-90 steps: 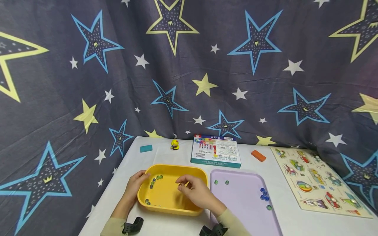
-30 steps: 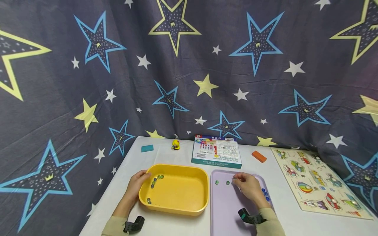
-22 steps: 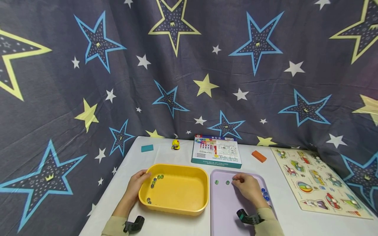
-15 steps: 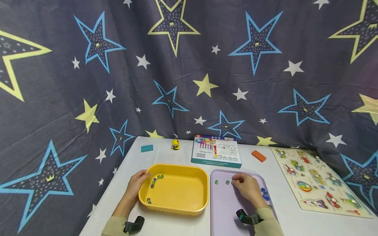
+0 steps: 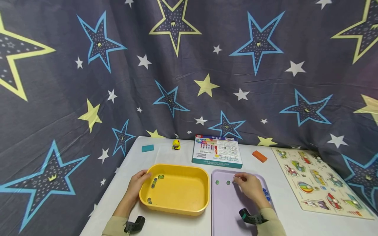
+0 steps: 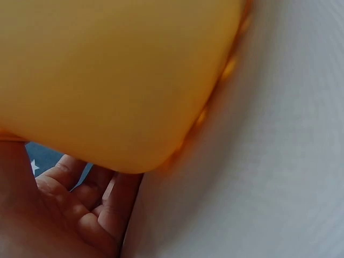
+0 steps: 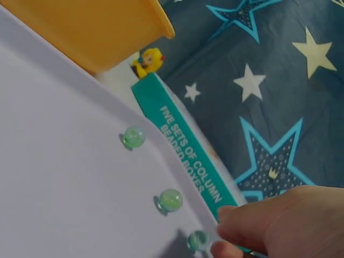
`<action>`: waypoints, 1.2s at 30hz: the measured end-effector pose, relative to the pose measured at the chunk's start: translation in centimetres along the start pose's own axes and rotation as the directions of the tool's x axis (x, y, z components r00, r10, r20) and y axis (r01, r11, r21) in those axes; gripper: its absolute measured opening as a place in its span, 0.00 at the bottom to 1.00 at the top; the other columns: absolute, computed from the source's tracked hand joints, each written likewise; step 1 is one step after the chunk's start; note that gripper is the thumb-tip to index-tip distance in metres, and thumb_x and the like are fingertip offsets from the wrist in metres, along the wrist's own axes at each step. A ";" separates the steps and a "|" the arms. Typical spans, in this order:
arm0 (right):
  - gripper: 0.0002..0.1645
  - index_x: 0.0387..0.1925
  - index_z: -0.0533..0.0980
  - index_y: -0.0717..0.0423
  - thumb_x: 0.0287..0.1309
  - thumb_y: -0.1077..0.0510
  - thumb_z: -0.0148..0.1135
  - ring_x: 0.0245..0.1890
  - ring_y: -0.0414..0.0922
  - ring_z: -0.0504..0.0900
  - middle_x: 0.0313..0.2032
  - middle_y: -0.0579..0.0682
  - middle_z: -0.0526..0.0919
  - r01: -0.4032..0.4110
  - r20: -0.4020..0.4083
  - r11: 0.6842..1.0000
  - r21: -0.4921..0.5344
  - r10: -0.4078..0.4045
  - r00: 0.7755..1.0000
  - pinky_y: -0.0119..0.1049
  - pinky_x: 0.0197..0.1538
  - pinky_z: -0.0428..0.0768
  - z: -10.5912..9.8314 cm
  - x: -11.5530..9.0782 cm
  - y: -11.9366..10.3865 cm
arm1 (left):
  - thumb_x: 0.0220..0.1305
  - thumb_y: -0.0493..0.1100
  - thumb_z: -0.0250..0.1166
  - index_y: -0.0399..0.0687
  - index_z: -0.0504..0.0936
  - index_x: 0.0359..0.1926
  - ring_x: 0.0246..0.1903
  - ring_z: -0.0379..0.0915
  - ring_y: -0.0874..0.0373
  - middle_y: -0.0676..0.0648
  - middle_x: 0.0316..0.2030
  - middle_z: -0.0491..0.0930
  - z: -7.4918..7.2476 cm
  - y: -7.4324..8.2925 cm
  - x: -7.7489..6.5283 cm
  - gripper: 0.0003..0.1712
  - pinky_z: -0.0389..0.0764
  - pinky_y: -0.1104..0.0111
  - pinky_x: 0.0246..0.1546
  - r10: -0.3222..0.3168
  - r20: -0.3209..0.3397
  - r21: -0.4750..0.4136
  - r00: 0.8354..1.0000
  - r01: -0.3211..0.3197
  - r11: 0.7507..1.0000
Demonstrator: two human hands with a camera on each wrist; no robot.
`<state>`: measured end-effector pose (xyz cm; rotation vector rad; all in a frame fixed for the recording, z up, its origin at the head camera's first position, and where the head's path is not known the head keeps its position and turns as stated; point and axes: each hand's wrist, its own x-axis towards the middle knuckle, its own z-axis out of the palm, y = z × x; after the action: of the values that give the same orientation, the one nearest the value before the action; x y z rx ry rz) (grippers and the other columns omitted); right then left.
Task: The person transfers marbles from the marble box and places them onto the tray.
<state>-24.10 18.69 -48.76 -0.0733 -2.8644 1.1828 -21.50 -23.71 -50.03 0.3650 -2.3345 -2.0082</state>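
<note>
My left hand (image 5: 136, 186) grips the left rim of a yellow plastic tub (image 5: 180, 188); in the left wrist view its curled fingers (image 6: 70, 172) lie outside the tub wall. Several green and dark blue marbles (image 5: 153, 186) rest along the tub's left side. Over the lilac tray (image 5: 224, 209), my right hand (image 5: 251, 188) pinches a clear greenish marble (image 7: 199, 240) at its fingertips, low near the tray's far edge. Two green marbles (image 7: 171, 200) sit in line to its left. Several blue marbles (image 5: 266, 194) lie by the tray's right edge, partly hidden behind the hand.
Behind the tub and tray stand a teal block (image 5: 147, 148), a yellow duck figure (image 5: 176, 145), a flat teal-edged box (image 5: 217, 152) and an orange block (image 5: 259, 156). A wooden picture puzzle board (image 5: 322, 183) lies to the right. A star-patterned curtain hangs behind the table.
Three seconds ago my right hand was over the yellow tub; it moved right to the tray by one second ago and has stayed nearly still since. The left hand keeps holding the tub.
</note>
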 end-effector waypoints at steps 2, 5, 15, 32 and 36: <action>0.15 0.42 0.78 0.58 0.55 0.53 0.58 0.27 0.44 0.71 0.31 0.49 0.78 0.016 -0.022 1.000 0.006 -0.015 1.000 0.34 0.27 0.68 -0.2 -0.1 -0.4 | 0.56 0.56 0.59 0.43 0.77 0.46 0.37 0.71 0.53 0.44 0.39 0.77 0.0 0.0 -0.1 0.24 0.74 0.71 0.37 -0.001 0.001 0.003 1.000 0.001 1.000; 0.14 0.41 0.78 0.56 0.56 0.53 0.57 0.27 0.44 0.70 0.30 0.49 0.77 0.060 -0.070 0.998 0.010 -0.059 0.996 0.34 0.28 0.67 -0.2 -0.2 -1.4 | 0.56 0.57 0.59 0.43 0.77 0.47 0.38 0.71 0.53 0.44 0.40 0.77 0.0 0.1 -0.1 0.25 0.74 0.71 0.38 -0.002 0.004 0.007 1.000 0.002 1.000; 0.05 0.34 0.80 0.50 0.52 0.57 0.62 0.21 0.40 0.70 0.26 0.42 0.77 0.282 -0.135 0.959 0.039 -0.274 0.952 0.30 0.24 0.70 1.6 -2.5 -6.9 | 0.56 0.55 0.59 0.43 0.77 0.46 0.38 0.71 0.53 0.44 0.39 0.77 -0.1 0.0 -0.1 0.23 0.74 0.70 0.38 -0.011 0.003 0.006 1.000 0.011 1.000; 0.06 0.35 0.79 0.45 0.55 0.53 0.61 0.25 0.34 0.70 0.28 0.34 0.76 0.551 0.188 0.824 0.131 -0.566 0.803 0.26 0.27 0.71 6.3 -6.0 -14.0 | 0.57 0.56 0.59 0.44 0.77 0.48 0.39 0.70 0.53 0.43 0.42 0.77 0.0 0.2 -0.2 0.24 0.73 0.71 0.39 -0.021 0.007 0.004 1.000 0.021 1.000; 0.07 0.35 0.79 0.47 0.56 0.53 0.60 0.24 0.33 0.70 0.27 0.33 0.75 0.542 0.287 0.827 0.147 -0.560 0.777 0.26 0.29 0.71 8.4 -5.9 -15.3 | 0.57 0.55 0.59 0.44 0.77 0.47 0.38 0.70 0.53 0.44 0.41 0.77 0.1 0.2 -0.1 0.23 0.74 0.71 0.38 -0.018 0.000 0.005 1.000 0.018 1.000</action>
<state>-19.13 1.61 -43.98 0.9844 -2.7629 1.2165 -21.46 -23.56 -49.89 0.3881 -2.3458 -2.0104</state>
